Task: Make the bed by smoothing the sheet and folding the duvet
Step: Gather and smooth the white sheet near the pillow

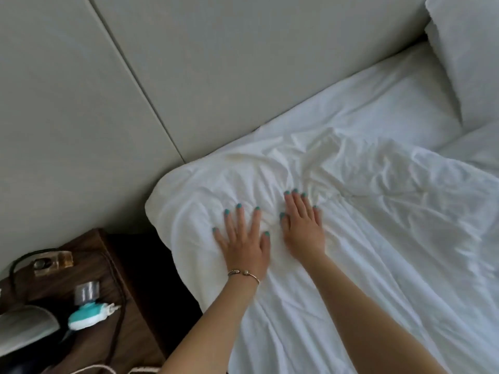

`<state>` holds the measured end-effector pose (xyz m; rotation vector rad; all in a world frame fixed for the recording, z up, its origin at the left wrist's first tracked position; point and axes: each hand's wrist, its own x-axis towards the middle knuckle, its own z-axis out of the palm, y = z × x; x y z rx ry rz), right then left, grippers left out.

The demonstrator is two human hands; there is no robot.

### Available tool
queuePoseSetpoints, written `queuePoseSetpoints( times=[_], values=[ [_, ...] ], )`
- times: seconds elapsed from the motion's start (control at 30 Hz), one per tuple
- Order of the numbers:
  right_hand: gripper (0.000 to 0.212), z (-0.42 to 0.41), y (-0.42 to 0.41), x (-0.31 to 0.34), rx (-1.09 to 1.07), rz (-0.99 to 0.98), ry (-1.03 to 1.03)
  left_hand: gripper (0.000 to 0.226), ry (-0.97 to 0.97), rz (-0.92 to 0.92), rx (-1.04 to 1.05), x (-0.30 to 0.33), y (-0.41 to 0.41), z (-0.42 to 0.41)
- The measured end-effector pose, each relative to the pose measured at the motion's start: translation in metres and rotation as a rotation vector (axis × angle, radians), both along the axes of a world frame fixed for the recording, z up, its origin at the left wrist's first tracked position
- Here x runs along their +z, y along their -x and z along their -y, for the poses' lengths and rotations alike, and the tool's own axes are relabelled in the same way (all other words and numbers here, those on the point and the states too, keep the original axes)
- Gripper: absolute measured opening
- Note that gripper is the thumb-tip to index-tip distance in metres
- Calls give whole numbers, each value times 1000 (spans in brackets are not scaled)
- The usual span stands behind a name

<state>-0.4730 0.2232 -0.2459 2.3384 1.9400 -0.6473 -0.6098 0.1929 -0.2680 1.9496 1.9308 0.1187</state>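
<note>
Two hands lie flat on the white duvet [337, 238], which covers the near corner of the bed and spreads wrinkled toward the right edge of the view. Its rounded corner sits close to the padded headboard [189, 76], and creases bunch up just ahead of the fingertips. The left hand [244, 242] presses down near that corner with its fingers [239, 220] straight and spread wide, grasping nothing; a thin bracelet [244, 273] circles its wrist. The right hand [305, 228] rests just beside it, thumbs nearly touching, its fingers also straight but held closer together, palm down on the fabric and gripping nothing. Both show teal-painted nails. Beyond the duvet's upper edge a smoother strip of white sheet [364, 109] runs along the foot of the headboard. At the upper right a white pillow [467, 58] leans against the headboard. To the left of the bed, lower in the view, stands a dark wooden table [108, 265]. On it lie a teal and white device [89, 315], a small shiny silver object [86, 292] just behind it, and a dark cord [118, 306] that trails across the top. A pale grey curved object shows at the left edge, too cropped to identify.
</note>
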Motion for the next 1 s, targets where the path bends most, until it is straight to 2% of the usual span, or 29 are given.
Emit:
queuePoseSetpoints(
  times=[0.07,0.23,0.37,0.47,0.53,0.6,0.67,0.73,0.83,0.87,0.93,1.0],
  values=[
    [58,54,-13,6,17,20,35,60,38,18,-59,7,-13,38],
    [65,193,-42,22,-116,40,162,65,140,3,-407,21,-38,145],
    [58,315,-65,26,-276,49,264,76,257,-92,-648,30,-46,230],
    [60,406,-76,30,-338,47,296,83,283,-145,-850,31,-59,294],
    [67,465,-82,29,-352,33,296,83,396,-202,-992,32,-66,333],
    [71,518,-88,31,-398,23,287,85,426,-259,-1062,36,-73,367],
    [63,565,-91,35,-456,52,273,82,419,-265,-1076,40,-81,396],
    [72,611,-92,35,-488,63,298,76,397,-247,-1114,43,-90,416],
    [94,667,-78,32,-448,32,470,69,401,-291,-1234,43,-98,436],
    [90,677,-73,33,-437,15,512,67,430,-333,-1292,42,-98,440],
    [66,687,-67,36,-405,-21,471,55,520,-387,-1417,44,-95,443],
    [56,686,-66,43,-497,-51,424,50,501,-356,-1484,46,-91,447]
  ],
)
